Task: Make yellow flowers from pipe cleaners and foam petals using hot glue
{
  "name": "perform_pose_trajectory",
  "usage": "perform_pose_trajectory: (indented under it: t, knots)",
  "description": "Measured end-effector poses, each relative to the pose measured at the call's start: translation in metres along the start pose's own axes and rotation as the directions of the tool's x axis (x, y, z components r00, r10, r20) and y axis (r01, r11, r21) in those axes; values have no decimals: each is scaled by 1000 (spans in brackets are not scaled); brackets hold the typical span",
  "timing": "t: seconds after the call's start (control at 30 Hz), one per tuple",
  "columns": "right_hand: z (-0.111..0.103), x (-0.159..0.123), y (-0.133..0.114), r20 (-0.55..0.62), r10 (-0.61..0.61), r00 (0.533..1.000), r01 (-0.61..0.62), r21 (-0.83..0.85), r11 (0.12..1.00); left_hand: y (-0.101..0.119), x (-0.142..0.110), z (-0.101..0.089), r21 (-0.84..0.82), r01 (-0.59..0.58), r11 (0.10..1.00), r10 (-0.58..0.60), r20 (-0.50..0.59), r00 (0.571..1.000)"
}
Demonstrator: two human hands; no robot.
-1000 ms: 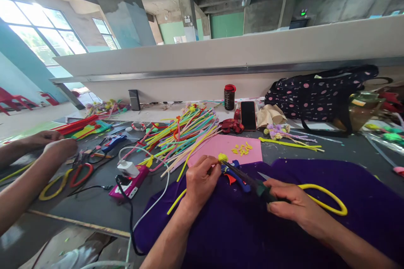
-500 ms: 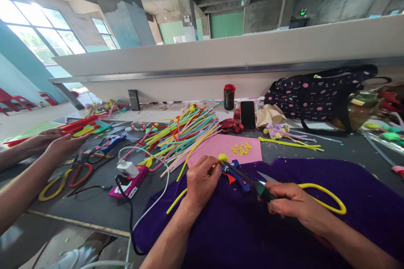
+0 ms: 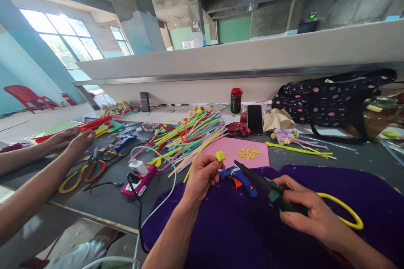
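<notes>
My left hand (image 3: 205, 172) pinches a small yellow flower head (image 3: 220, 156) of fuzzy pipe cleaner between thumb and fingers. My right hand (image 3: 303, 206) is closed round a dark tool (image 3: 252, 175) with a long narrow tip and a green handle, partly blurred. Its tip stands apart from the flower head. A blue glue gun (image 3: 241, 180) with an orange trigger lies between my hands on purple cloth (image 3: 240, 227). Yellow-handled scissors (image 3: 350, 213) are partly hidden by my right hand; whether it touches them I cannot tell. Short yellow pieces (image 3: 248, 153) lie on a pink sheet (image 3: 261, 160).
Many coloured pipe cleaners (image 3: 192, 134) are heaped ahead. A power strip (image 3: 139, 183) with cables sits left, beyond it large scissors (image 3: 85, 172). A co-worker's hands (image 3: 75, 141) are at far left. A phone (image 3: 255, 119), a bottle (image 3: 236, 101) and a bag (image 3: 328, 101) stand behind.
The dark tool has drawn away from the yellow flower head, moving right and toward me. My left hand still pinches the flower head. The whole view has shifted slightly.
</notes>
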State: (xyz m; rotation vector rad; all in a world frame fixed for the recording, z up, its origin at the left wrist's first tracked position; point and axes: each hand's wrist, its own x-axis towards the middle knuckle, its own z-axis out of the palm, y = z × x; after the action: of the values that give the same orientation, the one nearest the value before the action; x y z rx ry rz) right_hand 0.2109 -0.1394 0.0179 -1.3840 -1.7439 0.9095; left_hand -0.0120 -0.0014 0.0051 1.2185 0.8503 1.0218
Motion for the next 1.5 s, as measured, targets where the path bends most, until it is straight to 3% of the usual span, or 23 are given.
perform_pose_trajectory:
  t: [0.1, 0.37, 1.03, 1.5]
  knots:
    - [2, 0, 3, -8, -1, 1000, 1, -29, 1000, 1, 1, 1, -100, 66, 993, -65, 16, 998]
    - [7, -2, 9, -33, -4, 999, -1, -139, 990, -3, -1, 1, -116, 105, 988, -94, 93, 991]
    - [6, -2, 7, -26, -7, 1000, 3, -146, 989, -1, -5, 6, 81, 71, 994, -76, 72, 994]
    - [8, 1, 8, -31, 15, 999, -18, -121, 992, -2, -4, 4, 97, 47, 994, -54, 74, 996]
